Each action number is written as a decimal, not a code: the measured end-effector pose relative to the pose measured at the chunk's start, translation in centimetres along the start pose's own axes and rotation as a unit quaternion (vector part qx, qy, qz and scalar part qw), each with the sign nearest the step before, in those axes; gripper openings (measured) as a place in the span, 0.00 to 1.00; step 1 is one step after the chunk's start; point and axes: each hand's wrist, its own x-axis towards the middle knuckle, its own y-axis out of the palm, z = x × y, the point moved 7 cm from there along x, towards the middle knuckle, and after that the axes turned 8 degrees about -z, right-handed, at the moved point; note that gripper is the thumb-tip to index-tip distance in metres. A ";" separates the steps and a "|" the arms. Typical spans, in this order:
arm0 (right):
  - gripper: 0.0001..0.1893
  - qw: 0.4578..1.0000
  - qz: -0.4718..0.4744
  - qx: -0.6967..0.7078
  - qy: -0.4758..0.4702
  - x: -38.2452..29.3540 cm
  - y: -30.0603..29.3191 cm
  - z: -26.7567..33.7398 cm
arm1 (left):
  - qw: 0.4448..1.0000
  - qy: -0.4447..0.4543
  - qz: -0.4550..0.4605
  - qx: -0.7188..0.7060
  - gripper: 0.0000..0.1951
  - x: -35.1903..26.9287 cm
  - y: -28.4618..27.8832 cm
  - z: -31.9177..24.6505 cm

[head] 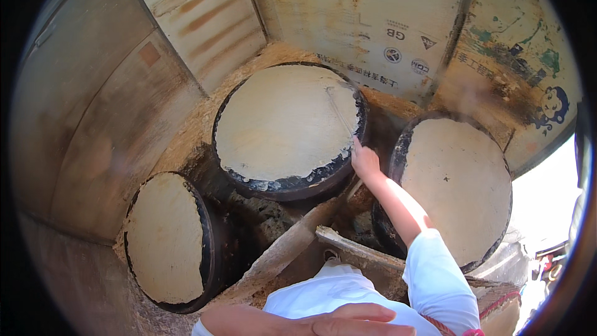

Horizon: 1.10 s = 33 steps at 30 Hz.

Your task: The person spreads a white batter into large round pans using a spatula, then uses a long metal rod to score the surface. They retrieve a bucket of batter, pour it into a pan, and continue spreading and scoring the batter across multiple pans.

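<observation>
My right hand [366, 162] grips the handle end of a thin, light-coloured, stick-like tool [341, 111]. The tool lies over a wide pale sheet of batter or thin flatbread [280, 121] on the middle round griddle [298, 192]. Dark crust and ragged flakes ring that sheet. Low in the view, my left hand [350, 321] lies across the front of my white shirt, fingers extended and apparently empty; the bottom edge cuts part of it off. Similar pale sheets cover the left griddle [163, 238] and the right griddle [454, 186]. My right forearm passes beside the right griddle.
Stained metal panels [354, 23] stand behind the griddles, some bearing print. At the left rises another panel [102, 116]. A crusted ledge [284, 252] runs between me and the griddles, beside a broken board edge [359, 247]. Bright daylight enters at the right.
</observation>
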 end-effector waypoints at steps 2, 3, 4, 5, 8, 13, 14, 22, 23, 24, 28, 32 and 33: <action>0.22 1.000 0.007 -0.004 -0.004 3.1 1.5 -0.3 | 1.000 -0.008 0.006 -0.027 0.21 0.5 -0.3 1.0; 0.21 1.000 0.004 -0.004 -0.003 4.5 2.3 -0.8 | 0.999 -0.010 0.006 -0.036 0.21 0.7 -0.4 1.5; 0.21 1.000 0.010 -0.007 0.000 6.0 3.0 -0.8 | 0.999 -0.009 0.007 -0.044 0.21 1.0 -0.4 1.8; 0.21 1.000 0.016 -0.011 0.005 7.4 3.6 -1.0 | 0.998 -0.010 0.010 -0.054 0.22 1.1 -0.4 1.9; 0.21 0.999 0.026 -0.018 0.020 10.3 4.3 -0.2 | 0.998 -0.008 0.010 -0.062 0.22 1.9 -0.5 2.5; 0.23 0.998 0.043 -0.030 0.018 10.7 4.8 -1.1 | 0.997 -0.007 0.011 -0.073 0.23 2.7 -1.2 3.0; 0.23 0.998 0.051 -0.042 0.018 10.4 4.9 -1.8 | 0.997 -0.008 0.012 -0.076 0.24 2.9 -1.2 2.9; 0.26 0.991 0.071 -0.103 0.043 4.4 1.8 -7.3 | 0.986 -0.099 0.104 -0.086 0.24 3.0 -3.5 2.7; 0.27 0.990 0.105 -0.084 0.036 4.0 1.6 -4.6 | 0.990 -0.054 0.114 -0.069 0.25 2.7 -3.3 1.9; 0.26 0.990 0.106 -0.080 0.048 3.2 0.8 -5.4 | 0.991 -0.033 0.103 -0.074 0.25 2.6 -3.3 2.1; 0.26 0.993 -0.005 -0.044 0.108 1.2 0.2 -10.6 | 0.997 -0.035 -0.037 -0.057 0.25 2.5 -2.3 2.4; 0.25 0.930 0.018 0.260 0.261 2.4 3.1 -13.5 | 0.971 -0.063 -0.230 -0.024 0.23 2.7 -0.3 3.1; 0.25 0.849 0.083 0.357 0.380 2.3 2.3 -10.7 | 0.976 -0.052 -0.210 -0.020 0.23 2.8 -0.3 3.3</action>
